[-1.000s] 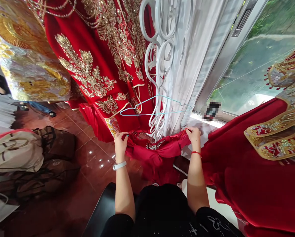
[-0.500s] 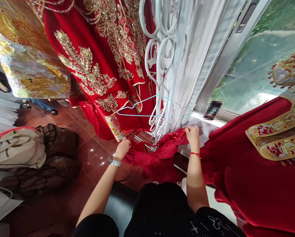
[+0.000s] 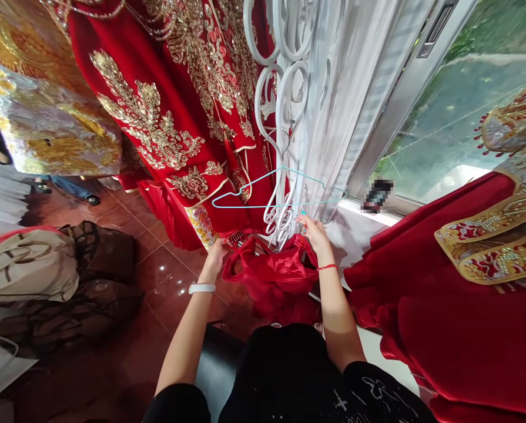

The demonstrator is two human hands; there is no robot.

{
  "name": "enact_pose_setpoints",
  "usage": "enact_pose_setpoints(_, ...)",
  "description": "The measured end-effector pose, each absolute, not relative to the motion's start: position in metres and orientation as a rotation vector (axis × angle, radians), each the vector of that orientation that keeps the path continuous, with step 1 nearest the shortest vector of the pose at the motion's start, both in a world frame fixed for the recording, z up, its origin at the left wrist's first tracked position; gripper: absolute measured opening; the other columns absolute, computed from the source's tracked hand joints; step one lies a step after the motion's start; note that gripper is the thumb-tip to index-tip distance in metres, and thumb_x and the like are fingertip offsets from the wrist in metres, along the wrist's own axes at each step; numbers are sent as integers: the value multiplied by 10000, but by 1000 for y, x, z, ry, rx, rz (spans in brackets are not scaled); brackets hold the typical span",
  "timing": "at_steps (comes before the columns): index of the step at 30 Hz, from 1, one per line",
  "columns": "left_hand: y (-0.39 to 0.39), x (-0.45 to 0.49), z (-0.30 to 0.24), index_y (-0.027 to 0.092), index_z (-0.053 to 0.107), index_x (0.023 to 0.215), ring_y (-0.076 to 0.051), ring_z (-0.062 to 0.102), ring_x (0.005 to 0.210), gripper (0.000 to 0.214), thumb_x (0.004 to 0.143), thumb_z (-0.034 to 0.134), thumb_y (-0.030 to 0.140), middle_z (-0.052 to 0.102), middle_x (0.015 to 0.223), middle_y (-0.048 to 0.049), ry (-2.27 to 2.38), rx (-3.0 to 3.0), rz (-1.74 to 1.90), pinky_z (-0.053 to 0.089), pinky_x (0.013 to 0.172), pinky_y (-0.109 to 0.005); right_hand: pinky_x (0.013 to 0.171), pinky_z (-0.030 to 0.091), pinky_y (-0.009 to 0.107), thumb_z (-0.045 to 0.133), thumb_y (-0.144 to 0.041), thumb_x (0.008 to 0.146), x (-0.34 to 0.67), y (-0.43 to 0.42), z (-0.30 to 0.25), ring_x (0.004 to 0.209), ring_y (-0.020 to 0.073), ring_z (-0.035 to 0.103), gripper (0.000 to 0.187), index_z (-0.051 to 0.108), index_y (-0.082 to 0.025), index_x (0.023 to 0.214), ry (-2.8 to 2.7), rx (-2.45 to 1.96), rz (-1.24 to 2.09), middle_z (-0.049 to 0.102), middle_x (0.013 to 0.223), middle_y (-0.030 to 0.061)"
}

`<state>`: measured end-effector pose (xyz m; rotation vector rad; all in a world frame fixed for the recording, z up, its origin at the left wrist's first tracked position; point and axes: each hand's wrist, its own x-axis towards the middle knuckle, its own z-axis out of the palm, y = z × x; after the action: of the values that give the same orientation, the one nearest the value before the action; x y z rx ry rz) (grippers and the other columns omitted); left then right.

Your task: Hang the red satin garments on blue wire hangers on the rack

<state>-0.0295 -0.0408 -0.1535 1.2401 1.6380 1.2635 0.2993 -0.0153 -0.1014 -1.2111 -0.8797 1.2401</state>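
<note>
A crumpled dark red dress hangs between my two hands, its strap-like upper edges toward them. My left hand is closed on the dress's left edge, its fingertips partly hidden behind the wrist side. On the other side my right hand, with teal nails showing, holds the dress near its right strap; the exact finger contact is hard to see. A light blue wire hanger with bare arms hangs just beyond and above both hands, hooked on a white scrollwork rack.
Red garments with gold embroidery hang at the left. Another embroidered red garment hangs at the right. Bags lie on the tiled floor. A black seat is close to me, and a window stands behind.
My right hand has moved left and slightly up, bringing the two hands closer. The stretched dress has gathered and its neckline now shows. My left hand has shifted slightly.
</note>
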Motion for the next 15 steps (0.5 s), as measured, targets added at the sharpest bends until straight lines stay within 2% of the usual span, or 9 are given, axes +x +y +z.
enact_pose_setpoints(3,-43,-26,-141,197,605,758,-187,666,704,265,799,564,455,698,743,-66,1507,1059,1282,586,696,-331,515,407,245,701,-608,835,277,-7,-91,590,97,521,440,746,-186,949,-843,-1147,1256,795,968,84)
enact_pose_setpoints(5,-47,-25,-133,174,664,836,-156,645,669,262,738,637,416,734,815,-75,1449,1015,1316,562,646,-294,477,370,237,675,-618,873,265,2,-83,524,71,442,435,721,-187,900,-769,-1129,1222,781,907,62)
enact_pose_setpoints(8,-50,-28,-123,154,694,901,-115,578,566,346,668,770,398,728,778,-53,1371,1018,1384,499,559,-259,439,311,237,679,-546,886,258,16,-73,477,52,343,364,668,-191,809,-628,-1115,1128,748,830,27)
enact_pose_setpoints(11,-50,-31,-116,189,585,841,-150,650,580,445,597,885,410,697,691,-17,1363,1030,1471,522,565,-268,441,286,238,681,-436,852,264,22,-72,478,58,336,251,657,-196,786,-595,-1160,1040,709,759,2)
enact_pose_setpoints(15,-47,-32,-112,258,352,859,-221,791,779,697,532,953,390,751,774,-12,1339,1004,1583,589,658,-267,484,289,238,650,-417,813,275,18,-79,511,67,360,229,688,-191,810,-688,-1193,993,674,730,-11)
